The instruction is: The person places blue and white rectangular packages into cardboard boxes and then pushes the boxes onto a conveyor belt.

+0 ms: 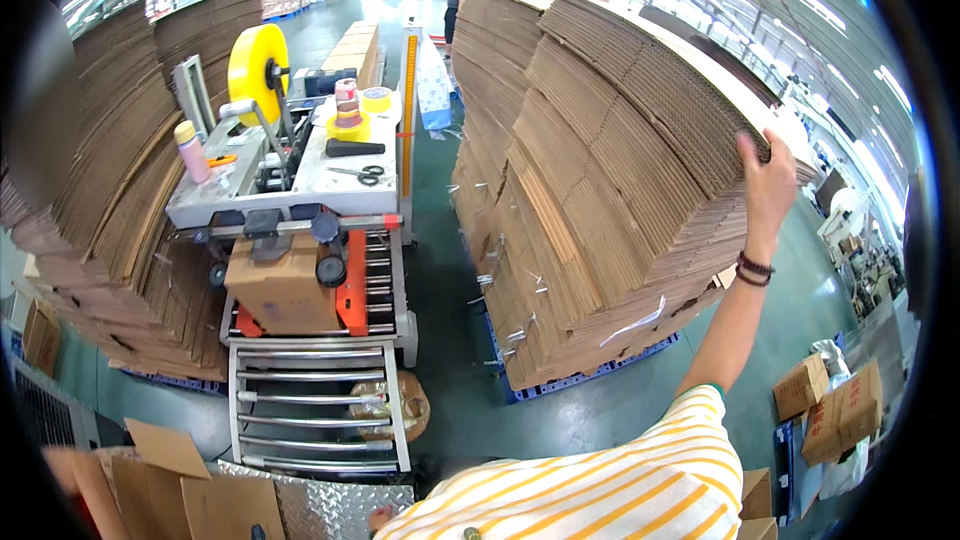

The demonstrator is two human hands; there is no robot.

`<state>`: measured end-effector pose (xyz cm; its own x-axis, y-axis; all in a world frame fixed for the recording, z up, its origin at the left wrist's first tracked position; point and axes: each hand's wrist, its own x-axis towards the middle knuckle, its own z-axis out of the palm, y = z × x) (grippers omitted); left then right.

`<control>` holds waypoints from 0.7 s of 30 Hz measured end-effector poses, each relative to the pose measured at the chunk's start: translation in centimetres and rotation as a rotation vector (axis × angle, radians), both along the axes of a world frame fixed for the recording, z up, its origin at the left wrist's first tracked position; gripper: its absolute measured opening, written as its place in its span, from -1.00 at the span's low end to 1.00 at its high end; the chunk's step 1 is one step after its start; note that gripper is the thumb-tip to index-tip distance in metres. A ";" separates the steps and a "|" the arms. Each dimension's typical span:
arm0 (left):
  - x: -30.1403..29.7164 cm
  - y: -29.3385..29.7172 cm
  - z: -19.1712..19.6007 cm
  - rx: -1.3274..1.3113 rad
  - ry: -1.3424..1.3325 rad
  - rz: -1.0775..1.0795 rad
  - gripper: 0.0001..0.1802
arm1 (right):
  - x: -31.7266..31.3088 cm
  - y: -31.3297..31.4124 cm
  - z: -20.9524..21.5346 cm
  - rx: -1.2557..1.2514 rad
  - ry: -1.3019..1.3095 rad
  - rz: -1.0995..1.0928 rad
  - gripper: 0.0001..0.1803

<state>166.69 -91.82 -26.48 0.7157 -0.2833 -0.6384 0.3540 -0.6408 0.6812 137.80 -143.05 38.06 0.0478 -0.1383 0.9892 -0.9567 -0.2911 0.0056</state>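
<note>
1. Head view, right of the frame: the right hand (pixel 770 185), a dark bracelet (pixel 755 268) at its wrist, reaches up to the near corner of a tall stack of flattened cartons (pixel 640 100). Thumb and fingers stand apart and touch that corner; I cannot tell whether they pinch any sheets.
2. Head view, bottom edge, left of centre: what looks like the left hand (pixel 380 518) shows only as a sliver beside the striped shirt (pixel 600 490); I cannot tell its grip.
3. Head view, right of centre: the stack rests on a blue pallet (pixel 590 368).
4. Head view, left of centre: a closed carton (pixel 285 285) sits in a taping machine (pixel 345 202), under a large yellow tape roll (pixel 244 70). Scissors (pixel 370 175) lie on the machine's top; a roller conveyor (pixel 318 376) extends below.
5. Head view, lower left: a blurred bare arm (pixel 95 495), seemingly a co-worker's, is beside an open carton (pixel 235 508).
</note>
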 end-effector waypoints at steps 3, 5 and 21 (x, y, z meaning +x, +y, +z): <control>0.4 1.8 2.8 -0.117 0.035 0.094 -0.73 | -0.3 0.1 2.0 -0.054 0.066 0.231 -0.82; 1.2 3.0 5.6 -0.211 0.009 0.193 -0.75 | 2.5 1.6 1.9 -0.111 0.041 0.351 -0.81; -5.8 13.9 16.5 -0.262 -0.600 0.300 -0.67 | 4.2 16.3 8.0 -0.326 0.354 0.680 -0.90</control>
